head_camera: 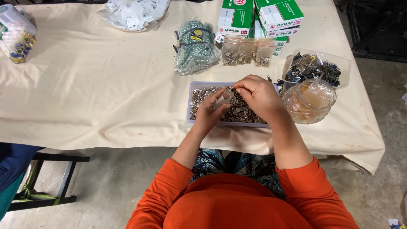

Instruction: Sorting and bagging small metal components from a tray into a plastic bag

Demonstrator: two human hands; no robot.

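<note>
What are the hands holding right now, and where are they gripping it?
A small clear plastic bag: the left hand holds its lower part, the right hand pinches its top edge, above the tray of metal buttons.

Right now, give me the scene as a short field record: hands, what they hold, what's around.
left hand: holds a small clear bag, over the tray
right hand: fingertips at the bag's mouth
tray: shallow, full of small metal fasteners
right of tray: clear jar; clear tub of dark metal parts
behind tray: three small filled bags, green-and-white boxes
surface: table with cream cloth
</note>
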